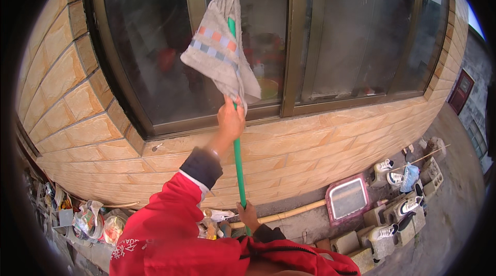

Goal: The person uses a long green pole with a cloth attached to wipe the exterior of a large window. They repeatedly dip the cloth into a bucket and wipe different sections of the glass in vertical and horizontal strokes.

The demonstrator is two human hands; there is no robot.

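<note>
My left hand grips a green pole near its upper part, and its fingers also pinch the lower end of a towel. The towel is grey-beige with a checked band of orange, blue and grey. It drapes around the pole's top end, in front of a window pane; whether it touches the glass I cannot tell. Lower down, close to my body, my right hand is closed around the same pole. The pole's bottom end is hidden by my red jacket.
A brown metal window frame sits in a tan tiled wall. Below lie a bamboo pole, a pink-rimmed panel, and concrete blocks with several shoes. Bags of rubbish are at the lower left.
</note>
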